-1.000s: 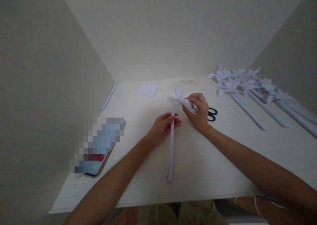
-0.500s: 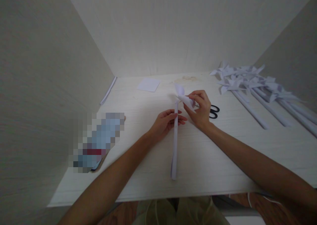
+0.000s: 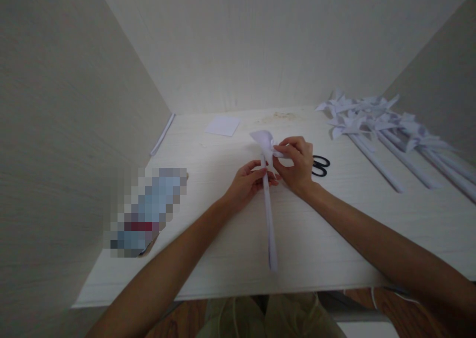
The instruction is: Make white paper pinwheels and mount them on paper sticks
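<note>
My left hand (image 3: 250, 181) pinches a white rolled paper stick (image 3: 269, 219) near its upper end, thumb in front and fingers behind. The stick's lower end points toward me. At the top of the stick, a white paper pinwheel head (image 3: 263, 140) is held by the fingertips of my right hand (image 3: 296, 162), which are closed on one of its folds. The head touches or nearly touches the stick; which of these I cannot tell. Just beyond my right hand lie scissors with black handles (image 3: 320, 166), their blades hidden behind the hand.
Several finished-looking paper pinwheels (image 3: 372, 119) lie piled at the right on the white table (image 3: 208, 273). A square paper sheet (image 3: 223, 125) is at the back. One more paper roll (image 3: 162, 134) rests by the left wall. A blurred-out phone-like object (image 3: 152, 209) lies at left.
The pinwheel head has turned and come down against the stick's top. The stick's lower end has swung slightly right. My right hand has shifted a little left.
</note>
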Available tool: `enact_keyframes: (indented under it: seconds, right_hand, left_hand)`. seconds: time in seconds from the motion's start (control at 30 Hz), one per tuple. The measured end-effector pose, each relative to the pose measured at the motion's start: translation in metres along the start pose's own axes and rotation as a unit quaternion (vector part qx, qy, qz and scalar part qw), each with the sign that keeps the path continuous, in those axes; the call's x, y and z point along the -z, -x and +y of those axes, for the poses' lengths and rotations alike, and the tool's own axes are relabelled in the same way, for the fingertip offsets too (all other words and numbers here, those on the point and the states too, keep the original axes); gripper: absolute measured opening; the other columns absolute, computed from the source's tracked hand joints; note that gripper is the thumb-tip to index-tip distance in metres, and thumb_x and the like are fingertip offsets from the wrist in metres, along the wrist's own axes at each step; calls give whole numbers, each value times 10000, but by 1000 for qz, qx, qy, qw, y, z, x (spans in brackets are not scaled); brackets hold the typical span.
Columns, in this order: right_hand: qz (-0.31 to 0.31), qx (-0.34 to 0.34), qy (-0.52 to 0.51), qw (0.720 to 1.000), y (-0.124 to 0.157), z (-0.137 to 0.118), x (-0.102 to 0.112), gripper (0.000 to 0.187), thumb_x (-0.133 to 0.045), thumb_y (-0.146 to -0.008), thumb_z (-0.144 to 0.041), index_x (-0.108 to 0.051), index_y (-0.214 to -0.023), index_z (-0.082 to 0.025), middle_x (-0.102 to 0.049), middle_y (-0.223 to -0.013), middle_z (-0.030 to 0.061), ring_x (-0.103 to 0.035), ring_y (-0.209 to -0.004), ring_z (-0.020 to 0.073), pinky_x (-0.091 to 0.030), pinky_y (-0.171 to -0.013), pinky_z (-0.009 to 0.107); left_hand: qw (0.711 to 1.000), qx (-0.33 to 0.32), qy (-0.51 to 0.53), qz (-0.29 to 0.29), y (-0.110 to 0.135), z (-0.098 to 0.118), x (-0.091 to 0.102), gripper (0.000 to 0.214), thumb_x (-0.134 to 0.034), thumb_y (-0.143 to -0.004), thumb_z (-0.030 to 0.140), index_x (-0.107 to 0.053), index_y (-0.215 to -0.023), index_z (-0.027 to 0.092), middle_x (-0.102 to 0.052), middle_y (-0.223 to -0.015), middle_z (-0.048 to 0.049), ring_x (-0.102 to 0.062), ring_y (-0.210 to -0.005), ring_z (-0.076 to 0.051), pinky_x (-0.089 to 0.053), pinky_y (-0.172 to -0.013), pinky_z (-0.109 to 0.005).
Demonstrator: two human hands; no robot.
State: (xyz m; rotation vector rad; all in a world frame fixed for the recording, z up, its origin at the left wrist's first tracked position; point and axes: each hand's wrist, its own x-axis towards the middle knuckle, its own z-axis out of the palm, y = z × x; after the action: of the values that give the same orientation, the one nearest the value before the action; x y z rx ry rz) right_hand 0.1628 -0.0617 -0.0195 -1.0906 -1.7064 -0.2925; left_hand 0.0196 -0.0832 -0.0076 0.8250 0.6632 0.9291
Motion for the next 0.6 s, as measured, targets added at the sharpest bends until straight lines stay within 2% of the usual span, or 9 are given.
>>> enact_keyframes:
  seconds: [0.13,0.37,0.6]
  right_hand:
    - [-16,24,-2,1000,1,1,0,193,-610,-654,-179,-542,-821,-249,-549,-882,16,-516,-703,157,-318,-701,353]
    - [-66,17,-1,998,0,2,-1,184,-605,-656,-184,-524,-808,-249,-559,-899,12,-517,-721,163,-316,-715,352]
    - [-65,17,-19,998,1,2,-2,152,-598,-649,-179,-506,-757,-235,-557,-881,5,-514,-738,166,-320,-714,348]
  left_hand:
    - [1000,-7,3,7,-1,-1,-1,231,-538,-712,117,-515,-941,132,-651,-637,-39,-617,-597,-135,-471,-657,-276]
    - [1000,-13,-9,4,-1,-1,-1,280,-526,-706,106,-544,-986,113,-658,-663,-55,-604,-581,-123,-455,-627,-253]
    - [1000,-12,-18,9,-2,-2,-1,351,-512,-689,85,-550,-1036,123,-648,-625,-35,-607,-593,-129,-456,-631,-259]
